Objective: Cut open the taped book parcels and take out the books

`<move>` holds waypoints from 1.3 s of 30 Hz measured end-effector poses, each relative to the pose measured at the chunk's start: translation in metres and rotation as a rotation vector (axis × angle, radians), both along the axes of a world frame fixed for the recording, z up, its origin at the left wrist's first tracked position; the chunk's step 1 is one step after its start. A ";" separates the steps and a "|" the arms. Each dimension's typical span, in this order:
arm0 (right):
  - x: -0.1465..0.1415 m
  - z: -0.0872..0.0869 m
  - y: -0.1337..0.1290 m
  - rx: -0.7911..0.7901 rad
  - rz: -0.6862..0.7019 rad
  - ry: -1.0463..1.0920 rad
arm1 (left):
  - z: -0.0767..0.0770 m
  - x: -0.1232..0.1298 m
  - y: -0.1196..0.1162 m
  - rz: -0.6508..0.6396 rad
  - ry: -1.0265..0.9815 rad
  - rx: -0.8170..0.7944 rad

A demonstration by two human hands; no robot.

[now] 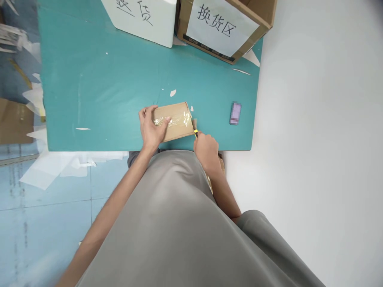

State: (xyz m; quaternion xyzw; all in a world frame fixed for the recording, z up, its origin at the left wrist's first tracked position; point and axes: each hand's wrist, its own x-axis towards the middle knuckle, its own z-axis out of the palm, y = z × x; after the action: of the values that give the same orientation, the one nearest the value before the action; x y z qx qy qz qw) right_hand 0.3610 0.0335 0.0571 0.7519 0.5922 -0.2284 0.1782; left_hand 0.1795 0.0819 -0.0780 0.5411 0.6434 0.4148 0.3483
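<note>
Brown, flat and rectangular, a tape-sealed cardboard box [176, 130] is near the front edge of the green tabletop [104, 87]. The left hand [152, 129] clamps its fingers on the box's left end, thumb on top; the right hand [207, 148] has its fingers curled together round a slim yellow-and-black tool [196, 133] at the right end.

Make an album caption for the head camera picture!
Left hand grips a taped cardboard box over a green table; right hand holds a yellow tool at the box's end.
</note>
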 end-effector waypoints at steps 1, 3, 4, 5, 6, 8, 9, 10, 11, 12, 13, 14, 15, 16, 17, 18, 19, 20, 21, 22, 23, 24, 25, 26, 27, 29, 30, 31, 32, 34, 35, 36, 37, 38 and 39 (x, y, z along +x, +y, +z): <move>0.001 0.001 -0.008 -0.017 -0.004 -0.003 | 0.001 0.000 0.000 0.000 -0.006 -0.009; 0.003 0.006 -0.021 -0.047 -0.012 -0.010 | 0.003 0.001 0.000 -0.006 -0.012 -0.020; 0.003 0.009 -0.025 -0.058 -0.016 -0.014 | 0.003 0.001 -0.001 -0.010 -0.012 -0.024; 0.003 0.013 -0.027 -0.062 -0.018 -0.017 | 0.003 0.001 -0.001 -0.012 -0.010 -0.028; 0.002 0.017 -0.027 -0.058 -0.021 -0.018 | 0.003 0.001 -0.001 -0.012 -0.007 -0.030; 0.000 0.024 -0.021 -0.024 -0.023 -0.017 | 0.002 0.000 -0.001 -0.017 -0.003 -0.030; -0.001 0.026 -0.015 -0.004 -0.021 -0.015 | 0.002 0.000 -0.001 -0.023 -0.002 -0.026; -0.002 0.027 -0.009 0.017 -0.016 -0.013 | 0.001 -0.001 -0.001 -0.029 -0.003 -0.019; -0.003 0.025 -0.002 0.033 -0.009 -0.009 | 0.000 -0.001 -0.001 -0.034 -0.002 -0.010; -0.003 0.023 0.004 0.047 0.001 -0.006 | 0.000 -0.001 -0.001 -0.036 0.002 -0.002; -0.004 0.019 0.011 0.058 0.011 -0.005 | 0.000 -0.002 -0.001 -0.037 0.009 0.005; -0.004 0.015 0.017 0.067 0.020 -0.003 | 0.000 -0.002 -0.001 -0.038 0.017 0.010; -0.004 0.010 0.021 0.074 0.028 -0.002 | 0.000 -0.002 -0.001 -0.041 0.024 0.014; -0.005 0.006 0.025 0.078 0.031 -0.002 | 0.000 -0.002 -0.002 -0.043 0.029 0.018; -0.005 0.003 0.027 0.078 0.031 -0.002 | 0.000 -0.002 -0.002 -0.045 0.032 0.021; -0.006 0.000 0.028 0.077 0.028 -0.003 | 0.000 -0.002 -0.003 -0.047 0.034 0.023; -0.006 -0.002 0.029 0.074 0.024 -0.004 | 0.000 -0.001 -0.004 -0.048 0.036 0.021; -0.006 -0.003 0.028 0.070 0.018 -0.007 | 0.000 -0.001 -0.005 -0.050 0.038 0.018; -0.007 -0.003 0.026 0.067 0.014 -0.009 | 0.001 -0.001 -0.006 -0.053 0.042 0.014; -0.006 -0.003 0.023 0.066 0.010 -0.011 | 0.001 0.000 -0.006 -0.056 0.045 0.011; -0.006 -0.003 0.019 0.068 0.006 -0.013 | 0.001 0.000 -0.007 -0.060 0.047 0.010; -0.005 -0.003 0.015 0.067 0.003 -0.016 | 0.001 0.000 -0.007 -0.061 0.047 0.010; -0.004 -0.003 0.010 0.063 0.001 -0.020 | 0.001 0.000 -0.007 -0.059 0.047 0.011; -0.003 -0.003 0.004 0.053 -0.002 -0.022 | 0.002 -0.001 -0.006 -0.053 0.048 0.011; -0.001 -0.002 -0.002 0.038 -0.006 -0.023 | 0.002 -0.001 -0.005 -0.044 0.050 0.011; 0.002 -0.001 -0.014 0.004 -0.021 -0.014 | 0.002 -0.002 -0.003 -0.034 0.053 0.011; 0.004 0.000 -0.019 -0.004 -0.033 -0.006 | 0.002 -0.002 -0.002 -0.034 0.054 0.014; 0.005 0.001 -0.023 0.000 -0.045 0.003 | 0.002 -0.002 -0.002 -0.036 0.053 0.016; 0.007 0.002 -0.025 0.016 -0.054 0.013 | 0.002 -0.003 -0.002 -0.041 0.051 0.019; 0.014 -0.003 -0.023 0.084 -0.071 0.025 | 0.000 -0.004 -0.002 -0.051 0.044 0.023; 0.018 -0.009 -0.019 0.134 -0.083 0.023 | -0.001 -0.005 -0.002 -0.057 0.041 0.026; 0.024 -0.018 -0.014 0.186 -0.102 0.011 | -0.003 -0.006 -0.002 -0.063 0.038 0.029; 0.031 -0.030 -0.007 0.238 -0.127 -0.009 | -0.005 -0.009 -0.002 -0.071 0.036 0.034; 0.039 -0.044 0.000 0.279 -0.161 -0.036 | -0.007 -0.012 -0.002 -0.080 0.033 0.038; 0.046 -0.061 0.008 0.299 -0.197 -0.063 | -0.009 -0.016 -0.003 -0.086 0.031 0.043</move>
State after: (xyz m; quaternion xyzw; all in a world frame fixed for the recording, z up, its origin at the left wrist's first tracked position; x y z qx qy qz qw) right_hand 0.4074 0.0414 -0.0037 0.8313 0.5371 -0.1304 0.0595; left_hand 0.1638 0.0792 -0.0865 0.5818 0.6158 0.4047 0.3443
